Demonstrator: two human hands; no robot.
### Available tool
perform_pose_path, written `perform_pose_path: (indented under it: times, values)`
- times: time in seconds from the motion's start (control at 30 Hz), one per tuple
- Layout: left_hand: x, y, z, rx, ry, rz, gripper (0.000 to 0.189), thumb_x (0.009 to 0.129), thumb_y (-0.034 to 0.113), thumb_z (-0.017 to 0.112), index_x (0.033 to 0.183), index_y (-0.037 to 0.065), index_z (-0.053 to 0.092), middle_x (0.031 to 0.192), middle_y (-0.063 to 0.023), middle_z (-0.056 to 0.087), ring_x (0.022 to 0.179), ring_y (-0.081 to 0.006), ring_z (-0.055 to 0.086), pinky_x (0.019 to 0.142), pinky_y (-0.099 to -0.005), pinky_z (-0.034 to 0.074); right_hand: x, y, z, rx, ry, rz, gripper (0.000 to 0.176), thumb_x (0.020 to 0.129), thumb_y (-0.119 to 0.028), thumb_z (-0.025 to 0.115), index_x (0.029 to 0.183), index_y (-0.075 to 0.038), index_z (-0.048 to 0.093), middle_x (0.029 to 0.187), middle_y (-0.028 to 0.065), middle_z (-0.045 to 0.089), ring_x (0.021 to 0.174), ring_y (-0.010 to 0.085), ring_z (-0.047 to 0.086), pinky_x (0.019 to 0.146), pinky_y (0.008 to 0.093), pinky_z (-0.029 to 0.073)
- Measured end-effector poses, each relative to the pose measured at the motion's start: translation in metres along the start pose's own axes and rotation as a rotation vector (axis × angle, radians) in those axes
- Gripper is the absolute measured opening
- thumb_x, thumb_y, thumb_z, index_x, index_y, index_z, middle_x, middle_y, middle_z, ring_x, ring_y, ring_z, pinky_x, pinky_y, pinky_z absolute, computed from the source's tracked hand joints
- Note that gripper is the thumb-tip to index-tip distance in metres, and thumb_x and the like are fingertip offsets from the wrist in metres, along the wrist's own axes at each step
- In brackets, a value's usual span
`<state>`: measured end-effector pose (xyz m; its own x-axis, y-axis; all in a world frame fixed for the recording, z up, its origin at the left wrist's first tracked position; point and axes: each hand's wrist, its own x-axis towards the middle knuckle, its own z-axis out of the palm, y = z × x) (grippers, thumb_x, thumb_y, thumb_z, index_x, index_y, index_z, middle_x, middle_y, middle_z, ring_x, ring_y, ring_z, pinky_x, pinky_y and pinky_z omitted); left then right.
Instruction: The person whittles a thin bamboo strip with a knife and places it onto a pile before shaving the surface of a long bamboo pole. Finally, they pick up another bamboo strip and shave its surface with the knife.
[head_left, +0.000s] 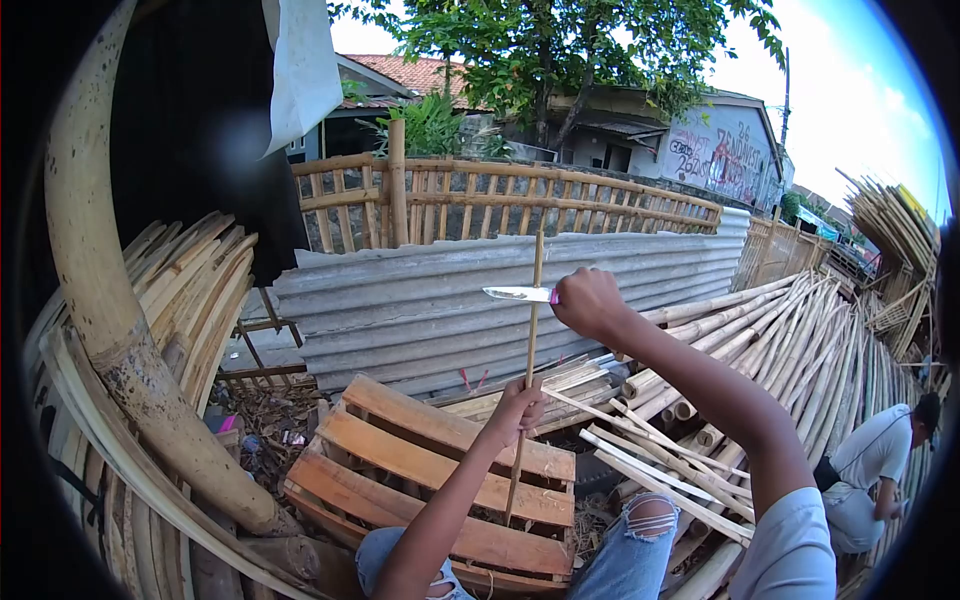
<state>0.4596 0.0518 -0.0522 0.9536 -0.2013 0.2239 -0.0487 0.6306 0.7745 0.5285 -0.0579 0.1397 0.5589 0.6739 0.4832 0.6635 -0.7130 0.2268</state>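
Observation:
A thin bamboo strip (527, 350) stands nearly upright in front of me, its lower end over the slatted wooden crate (430, 440). My left hand (518, 410) is wrapped round the strip at about mid-height. Higher up, my right hand (588, 303) grips a knife with a pink handle. The knife's blade (515, 294) points left and lies across the strip near its upper part. Whether the edge bites into the strip cannot be made out.
Bamboo poles (760, 350) and split strips (690, 470) lie at the right. A thick bamboo post (90, 220) rises at the left beside stacked slats (190, 310). Corrugated sheeting (420, 310) stands behind the crate. Another person (870, 460) crouches at the far right.

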Motion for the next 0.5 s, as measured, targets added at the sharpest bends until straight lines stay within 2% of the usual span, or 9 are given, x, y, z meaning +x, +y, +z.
perform_pose_path:
  times: [0.03,0.1,0.13,0.17,0.23,0.3,0.37,0.5]
  values:
    - [-0.001,0.002,0.003,-0.002,-0.001,0.008,0.024,0.083,0.009,0.055,0.070,0.014,0.036,0.049,0.0074,0.027,0.034,-0.0025,0.022,0.033,-0.0212,0.016,-0.006,0.000,0.009,0.018,0.028,-0.021,0.020,0.071,-0.019,0.057,0.062,-0.003,0.065,0.064,0.0208,0.062,0.063,0.0370,0.063,0.058,0.0438,0.050]
    - [-0.006,0.006,0.005,0.027,0.015,-0.008,0.030,0.084,0.009,0.052,0.065,0.015,0.030,0.048,0.0072,0.025,0.035,-0.0033,0.020,0.033,-0.0219,0.014,-0.023,-0.003,0.014,-0.126,-0.123,-0.270,0.019,0.071,-0.019,0.058,0.060,-0.005,0.064,0.063,0.0190,0.062,0.061,0.0349,0.064,0.058,0.0435,0.051]
    - [-0.006,0.005,0.006,0.040,0.007,0.004,0.030,0.084,0.010,0.052,0.065,0.015,0.030,0.049,0.0071,0.024,0.035,-0.0032,0.020,0.033,-0.0218,0.013,-0.023,0.002,0.011,-0.153,-0.101,-0.307,0.018,0.070,-0.018,0.058,0.058,-0.007,0.063,0.061,0.0173,0.062,0.059,0.0328,0.064,0.056,0.0425,0.051]
    - [-0.005,0.006,0.004,0.044,0.007,0.004,0.030,0.084,0.010,0.052,0.065,0.015,0.030,0.049,0.0071,0.024,0.035,-0.0032,0.020,0.033,-0.0218,0.013,-0.014,0.010,0.005,-0.182,-0.014,-0.238,0.020,0.072,-0.018,0.057,0.058,-0.006,0.063,0.061,0.0173,0.062,0.057,0.0332,0.063,0.053,0.0421,0.049]
    - [-0.001,0.001,0.004,0.011,-0.009,-0.017,0.030,0.084,0.010,0.053,0.065,0.015,0.030,0.048,0.0072,0.024,0.035,-0.0033,0.020,0.034,-0.0219,0.013,0.019,0.036,-0.013,-0.093,0.137,0.069,0.021,0.073,-0.019,0.057,0.058,-0.005,0.063,0.060,0.0186,0.060,0.056,0.0339,0.062,0.051,0.0418,0.048]
    - [-0.002,-0.002,0.009,0.004,-0.029,-0.012,0.030,0.084,0.010,0.052,0.066,0.015,0.030,0.048,0.0072,0.023,0.035,-0.0034,0.019,0.034,-0.0220,0.014,0.008,0.025,-0.013,-0.053,0.104,0.023,0.022,0.072,-0.022,0.059,0.060,-0.005,0.064,0.061,0.0194,0.060,0.057,0.0345,0.062,0.051,0.0424,0.048]
    - [-0.005,0.001,0.014,0.060,0.005,-0.016,0.030,0.085,0.010,0.052,0.065,0.015,0.030,0.048,0.0071,0.023,0.035,-0.0034,0.019,0.034,-0.0223,0.014,-0.023,0.002,-0.005,-0.132,-0.087,-0.238,0.021,0.072,-0.022,0.059,0.060,-0.005,0.065,0.062,0.0182,0.061,0.059,0.0345,0.063,0.053,0.0430,0.048]
    - [0.003,-0.004,0.007,0.026,0.013,0.004,0.027,0.084,0.010,0.052,0.067,0.015,0.032,0.048,0.0069,0.024,0.034,-0.0036,0.019,0.033,-0.0219,0.015,-0.022,-0.006,-0.004,-0.193,-0.153,-0.220,0.017,0.069,-0.020,0.059,0.060,-0.007,0.065,0.062,0.0165,0.062,0.060,0.0336,0.064,0.053,0.0404,0.049]
